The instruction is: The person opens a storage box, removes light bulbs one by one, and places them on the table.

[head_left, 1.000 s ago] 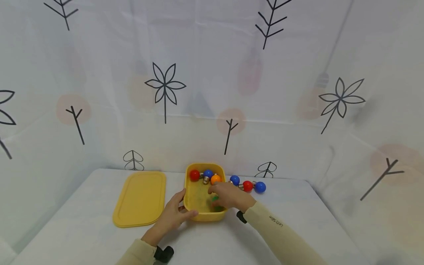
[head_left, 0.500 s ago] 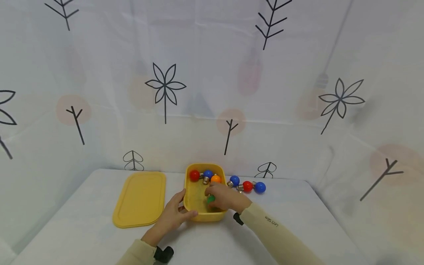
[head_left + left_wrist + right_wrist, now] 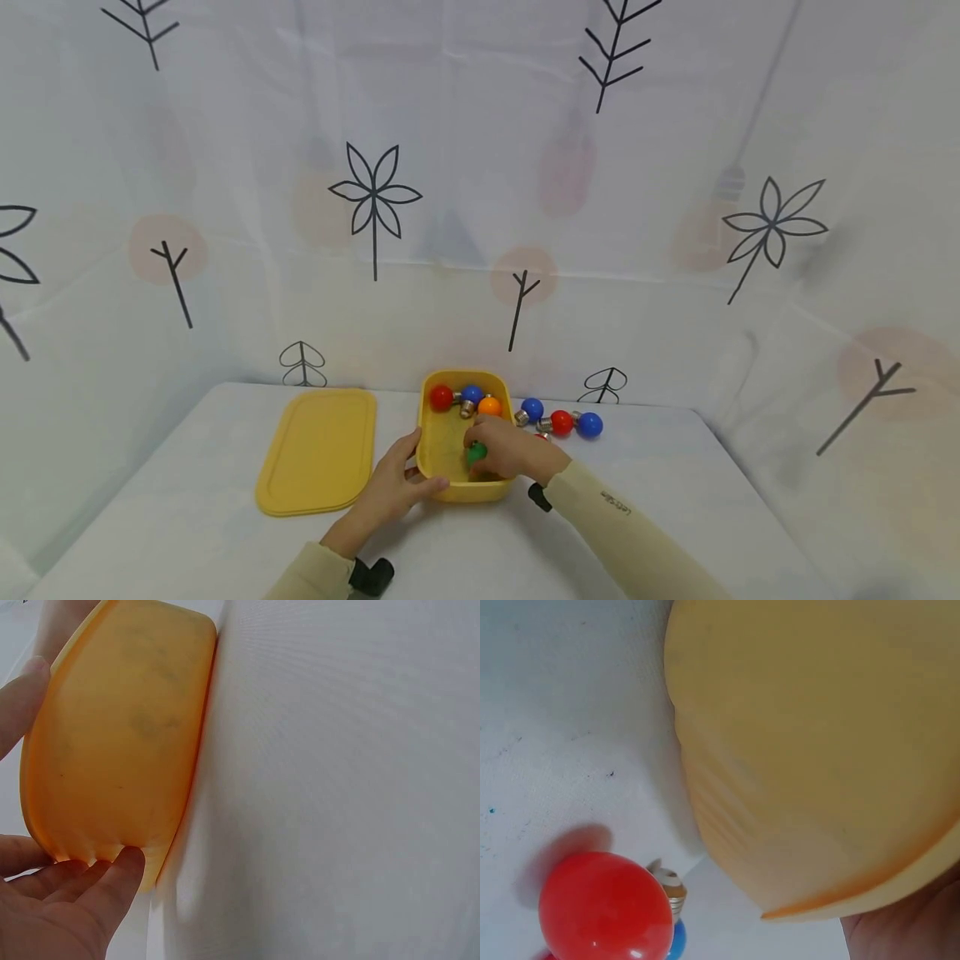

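Note:
In the head view, a yellow plastic box [image 3: 446,450] stands on the table at the centre. My left hand [image 3: 390,485] holds its near left corner, thumb at the front wall and fingers along the left side; in the left wrist view the fingertips press the box wall [image 3: 112,765]. Reaching over the right rim, my right hand [image 3: 506,446] pinches a green toy light bulb [image 3: 476,453] low inside the box. A red bulb [image 3: 441,398], a blue bulb [image 3: 472,394] and an orange bulb [image 3: 490,406] lie at the box's far end. The box wall hides my right fingers in the right wrist view.
Right of the box lie blue bulbs [image 3: 590,426] and red bulbs [image 3: 561,423], one partly behind my right hand. A large red bulb [image 3: 606,907] shows beside the box in the right wrist view. A flat yellow lid [image 3: 318,450] lies to the left.
My right hand has shifted slightly left inside the box, and the green bulb in its fingers has moved left and up a little. The left hand and the box have stayed put.

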### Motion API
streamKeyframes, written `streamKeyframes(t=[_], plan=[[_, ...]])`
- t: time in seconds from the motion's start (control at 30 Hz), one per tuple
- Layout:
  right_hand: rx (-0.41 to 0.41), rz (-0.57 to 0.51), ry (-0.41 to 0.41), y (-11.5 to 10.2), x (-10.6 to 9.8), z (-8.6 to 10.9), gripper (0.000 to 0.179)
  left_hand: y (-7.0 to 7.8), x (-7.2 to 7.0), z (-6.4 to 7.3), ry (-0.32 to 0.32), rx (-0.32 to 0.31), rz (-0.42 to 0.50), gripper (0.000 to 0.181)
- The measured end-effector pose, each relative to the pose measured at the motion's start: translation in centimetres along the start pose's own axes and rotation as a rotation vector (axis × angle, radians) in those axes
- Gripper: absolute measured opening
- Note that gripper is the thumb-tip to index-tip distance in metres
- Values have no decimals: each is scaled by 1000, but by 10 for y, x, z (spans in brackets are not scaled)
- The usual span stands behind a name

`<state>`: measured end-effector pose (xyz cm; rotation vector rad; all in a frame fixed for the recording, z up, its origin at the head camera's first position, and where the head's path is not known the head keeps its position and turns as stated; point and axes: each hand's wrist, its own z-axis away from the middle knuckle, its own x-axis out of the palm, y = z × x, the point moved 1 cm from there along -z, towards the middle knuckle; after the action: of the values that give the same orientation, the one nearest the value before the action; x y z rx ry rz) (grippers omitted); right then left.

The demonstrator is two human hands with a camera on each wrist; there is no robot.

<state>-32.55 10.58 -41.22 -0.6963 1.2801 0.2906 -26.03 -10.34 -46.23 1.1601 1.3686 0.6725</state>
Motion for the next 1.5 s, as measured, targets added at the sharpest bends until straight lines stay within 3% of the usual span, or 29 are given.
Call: streamKeyframes(t=[0.33,0.63,0.77,1.1,1.3,1.5], plan=[[31,-70,47,4,-12,6,38,-1,0,1,1,-7,-1,98],[-20,-76,185,17,-35,26,37,-2,1,0,11,19,13,93],[-3,-134,245,28,-40,38,38,-1,2,0,7,19,20,94],[34,-235,408,60,-33,66,36,1,1,1,1,-5,15,95],[124,-274,445,74,-27,83,37,-1,2,-1,6,6,20,94],[158,-336,474,90,-16,91,34,-1,2,-2,9,-4,0,95]])
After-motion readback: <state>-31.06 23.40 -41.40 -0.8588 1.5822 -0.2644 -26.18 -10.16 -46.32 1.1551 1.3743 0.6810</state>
